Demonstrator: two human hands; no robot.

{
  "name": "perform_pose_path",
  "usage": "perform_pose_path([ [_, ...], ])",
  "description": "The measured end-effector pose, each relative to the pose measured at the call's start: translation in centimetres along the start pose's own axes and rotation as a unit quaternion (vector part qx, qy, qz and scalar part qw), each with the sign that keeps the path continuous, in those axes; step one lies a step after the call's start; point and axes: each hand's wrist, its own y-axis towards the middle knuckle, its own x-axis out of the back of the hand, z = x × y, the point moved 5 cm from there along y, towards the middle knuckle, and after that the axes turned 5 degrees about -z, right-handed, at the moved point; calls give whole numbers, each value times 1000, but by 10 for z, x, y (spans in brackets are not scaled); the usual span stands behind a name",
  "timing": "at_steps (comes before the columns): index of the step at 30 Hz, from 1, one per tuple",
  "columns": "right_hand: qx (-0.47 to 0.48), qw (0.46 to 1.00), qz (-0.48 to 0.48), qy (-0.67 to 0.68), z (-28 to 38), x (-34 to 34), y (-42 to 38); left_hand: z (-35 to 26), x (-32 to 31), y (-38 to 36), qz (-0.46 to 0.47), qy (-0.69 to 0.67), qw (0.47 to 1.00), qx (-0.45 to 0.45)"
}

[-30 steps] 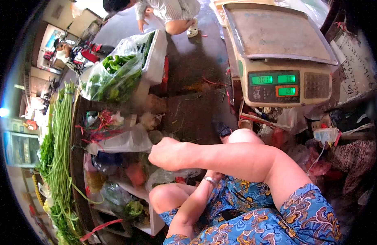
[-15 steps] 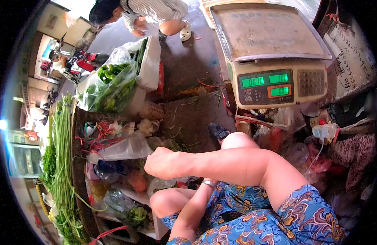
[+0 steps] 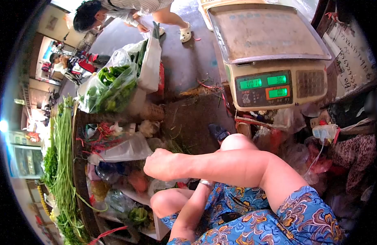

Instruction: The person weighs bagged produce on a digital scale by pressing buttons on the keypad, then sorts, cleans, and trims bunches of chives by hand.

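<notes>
The right hand (image 3: 162, 165), fingers curled downward, reaches across to crinkled clear plastic bags (image 3: 123, 149) of produce just beneath it; whether it grips one cannot be told. The left hand is hidden under that forearm, only its wrist with a metal bangle (image 3: 206, 183) showing. Far right, a boxy digital scale (image 3: 268, 61) with a flat steel pan.

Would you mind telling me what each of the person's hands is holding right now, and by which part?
It cannot be told. The right hand reaches among plastic bags with its fingers hidden; the left hand is covered by the right forearm.
</notes>
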Motion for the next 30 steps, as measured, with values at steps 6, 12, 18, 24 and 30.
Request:
perform_pose_path([
  [6,3,1000,-11,-8,0,-1,-3,19,21,-1,-4,-5,1000,27],
  [12,5,1000,-28,13,-1,0,-6,17,25,-8,0,-5,1000,29],
  [18,29,993,-108,-27,-2,-2,-3,7,15,0,7,0,1000,23],
  [24,6,1000,-6,-25,-1,-10,2,18,18,2,15,-8,999,28],
  [30,-3,999,-22,-26,-6,-7,-1,8,16,-7,17,-15,1000,17],
])
